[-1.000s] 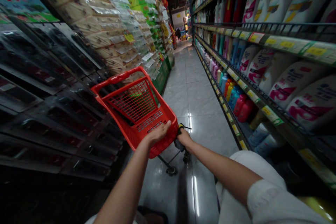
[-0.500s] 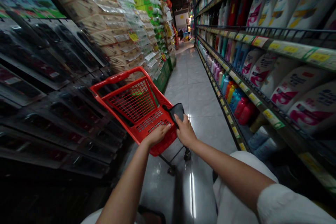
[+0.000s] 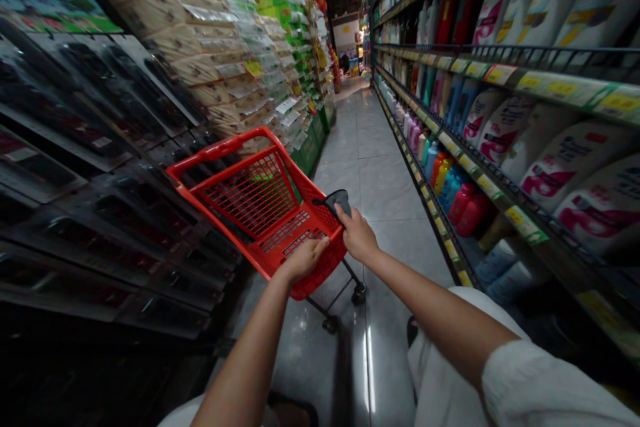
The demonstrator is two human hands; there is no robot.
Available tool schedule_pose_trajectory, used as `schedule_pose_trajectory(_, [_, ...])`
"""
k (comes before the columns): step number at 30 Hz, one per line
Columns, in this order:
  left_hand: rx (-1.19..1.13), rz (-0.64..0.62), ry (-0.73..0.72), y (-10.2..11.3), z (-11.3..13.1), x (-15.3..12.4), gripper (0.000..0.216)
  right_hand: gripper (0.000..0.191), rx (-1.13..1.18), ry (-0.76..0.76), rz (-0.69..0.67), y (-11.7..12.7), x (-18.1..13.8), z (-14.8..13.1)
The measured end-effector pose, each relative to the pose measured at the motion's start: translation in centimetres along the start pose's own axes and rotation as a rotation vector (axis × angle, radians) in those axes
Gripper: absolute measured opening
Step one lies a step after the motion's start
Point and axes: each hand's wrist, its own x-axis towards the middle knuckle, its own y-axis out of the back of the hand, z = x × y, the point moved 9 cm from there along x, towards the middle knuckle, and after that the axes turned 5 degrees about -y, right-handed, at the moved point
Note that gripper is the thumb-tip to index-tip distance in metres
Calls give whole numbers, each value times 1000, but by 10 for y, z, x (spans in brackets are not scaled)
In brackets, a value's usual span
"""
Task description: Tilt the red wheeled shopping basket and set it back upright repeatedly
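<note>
A red plastic shopping cart [image 3: 250,200] stands tilted in my view, its basket holding nothing that I can make out. My right hand [image 3: 359,235] is closed on a dark grey cloth [image 3: 334,200], with the thumb on top, at the basket's right rim. My left hand [image 3: 304,260] lies at the near rim of the basket, fingers stretched towards the right. Whether its fingertips press on the rim I cannot tell. Part of the cloth hangs over the basket's edge.
Shelves of shampoo and other bottles [image 3: 565,160] line the right side. Packaged goods [image 3: 200,47] are stacked on the left, beside hanging blister packs [image 3: 100,147]. A grey tiled floor [image 3: 345,133] runs down the aisle. Caster wheels [image 3: 330,324] sit under the cart.
The cloth has folded down and shifted slightly left and up in my right hand, which moved a little up and right. My left hand has shifted slightly right along the rim.
</note>
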Motion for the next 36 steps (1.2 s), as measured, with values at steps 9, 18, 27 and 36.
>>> schedule_pose_trajectory(9, [-35,-7,13,2,0,-7,49,69,134,-7,10,31,-7,15])
schedule_pose_trajectory(18, [-54,4,28,0,2,-3,50,65,-33,113,-29,44,-2,-1])
schedule_pose_trajectory(27, [-59,-18,11,-7,-1,-2,50,50,280,117,130,25,0,-7])
schedule_pose_trajectory(36, [-68,-21,28,-9,6,-4,51,41,227,20,71,15,19,3])
